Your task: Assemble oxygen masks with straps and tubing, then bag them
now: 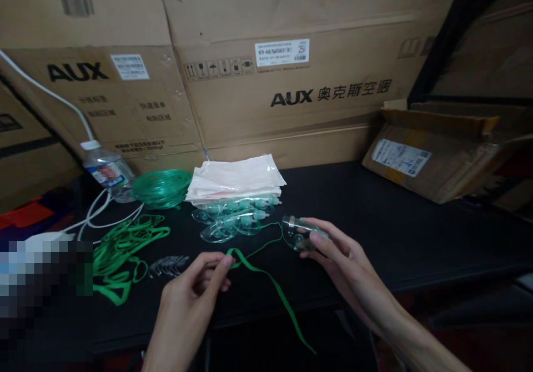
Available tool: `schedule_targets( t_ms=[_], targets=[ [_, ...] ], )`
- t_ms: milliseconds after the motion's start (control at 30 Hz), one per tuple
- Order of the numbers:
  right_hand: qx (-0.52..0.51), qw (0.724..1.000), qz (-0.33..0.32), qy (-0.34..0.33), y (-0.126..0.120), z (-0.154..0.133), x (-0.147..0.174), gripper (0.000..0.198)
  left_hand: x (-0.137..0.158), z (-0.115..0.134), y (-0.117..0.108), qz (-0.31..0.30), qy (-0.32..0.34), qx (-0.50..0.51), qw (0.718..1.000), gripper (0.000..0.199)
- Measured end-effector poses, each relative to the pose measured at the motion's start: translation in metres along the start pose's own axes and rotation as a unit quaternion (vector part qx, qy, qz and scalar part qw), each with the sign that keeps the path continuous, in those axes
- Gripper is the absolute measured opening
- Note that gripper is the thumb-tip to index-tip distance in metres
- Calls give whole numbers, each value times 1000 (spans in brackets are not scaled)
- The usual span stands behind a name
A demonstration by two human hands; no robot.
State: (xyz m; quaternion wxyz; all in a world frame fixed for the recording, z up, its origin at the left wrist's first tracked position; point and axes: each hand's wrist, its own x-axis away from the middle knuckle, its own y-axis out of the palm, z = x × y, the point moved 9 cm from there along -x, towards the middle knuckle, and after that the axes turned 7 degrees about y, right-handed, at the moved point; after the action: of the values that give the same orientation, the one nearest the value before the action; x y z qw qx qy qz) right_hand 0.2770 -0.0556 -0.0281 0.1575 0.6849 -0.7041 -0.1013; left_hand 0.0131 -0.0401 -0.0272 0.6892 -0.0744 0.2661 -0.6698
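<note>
Between the thumb and fingers of my left hand (pixel 202 280) is a flat green elastic strap (pixel 270 283). Its loose end hangs down to the right over the table's front edge, and a thinner stretch runs up toward the mask. My right hand (pixel 337 255) grips a clear, green-tinted oxygen mask (pixel 296 234) with a metal strip at its upper left edge. Just behind lie several similar masks (pixel 233 219) in a row, against a stack of white packets (pixel 237 175). Left of my left hand are a heap of green straps (pixel 120 250) and a small pile of thin metal strips (pixel 169 265).
A coil of green tubing (pixel 162 187) sits beside a plastic bottle (pixel 108 172) with a white tube at its cap. Large cardboard boxes (pixel 291 105) wall off the back of the black table (pixel 400 239). An opened carton (pixel 433 155) stands at the right.
</note>
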Motion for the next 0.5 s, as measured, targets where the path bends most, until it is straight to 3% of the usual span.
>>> schedule_targets(
  t_ms=[167, 233, 300, 400, 500],
  targets=[
    [3, 1000, -28, -4, 0, 2, 2, 35, 1, 18, -17, 56, 119, -249, 960, 41],
    [6, 999, -41, 1, 1, 3, 2, 34, 5, 28, -21, 87, 160, -305, 935, 36],
    [2, 999, -43, 4, 2, 3, 2, 33, 13, 47, -17, 81, 245, -311, 915, 32],
    [-18, 999, -42, 2, 1, 1, 1, 30, 35, 77, 12, -70, 399, -251, 879, 40],
    [-39, 998, -43, 5, 0, 2, 0, 28, 57, 91, 46, -227, 460, -221, 830, 49]
  ],
)
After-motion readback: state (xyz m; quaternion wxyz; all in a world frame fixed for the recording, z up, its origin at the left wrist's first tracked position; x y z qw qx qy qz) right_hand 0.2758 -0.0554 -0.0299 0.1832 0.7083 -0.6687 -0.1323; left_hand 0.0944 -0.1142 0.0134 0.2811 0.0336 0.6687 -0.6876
